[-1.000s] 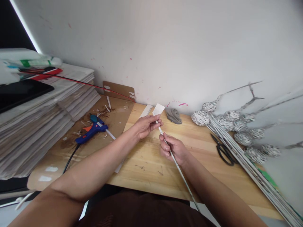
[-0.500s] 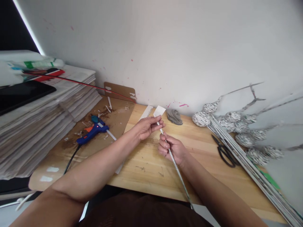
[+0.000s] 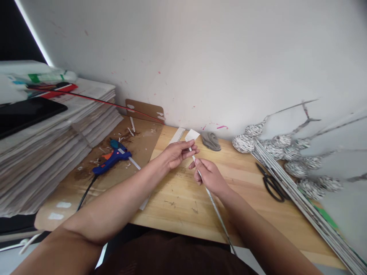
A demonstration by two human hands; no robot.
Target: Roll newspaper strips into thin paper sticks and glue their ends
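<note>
Left hand (image 3: 175,153) pinched white paper strip (image 3: 191,135) at tip of thin rolled paper stick (image 3: 214,204); right hand (image 3: 208,176) closed around stick just below, over wooden bench (image 3: 246,173); blue glue gun (image 3: 112,157) lay left, black scissors (image 3: 271,185) right

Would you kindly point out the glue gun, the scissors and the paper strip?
glue gun (image 3: 110,160): head view, blue body.
scissors (image 3: 272,184): head view, black handle loops.
paper strip (image 3: 192,135): head view, white free end.

Both forearms are bare to past the elbow, with no sleeves, watch or rings showing. A dark brown garment (image 3: 172,256) covers the lap.
</note>
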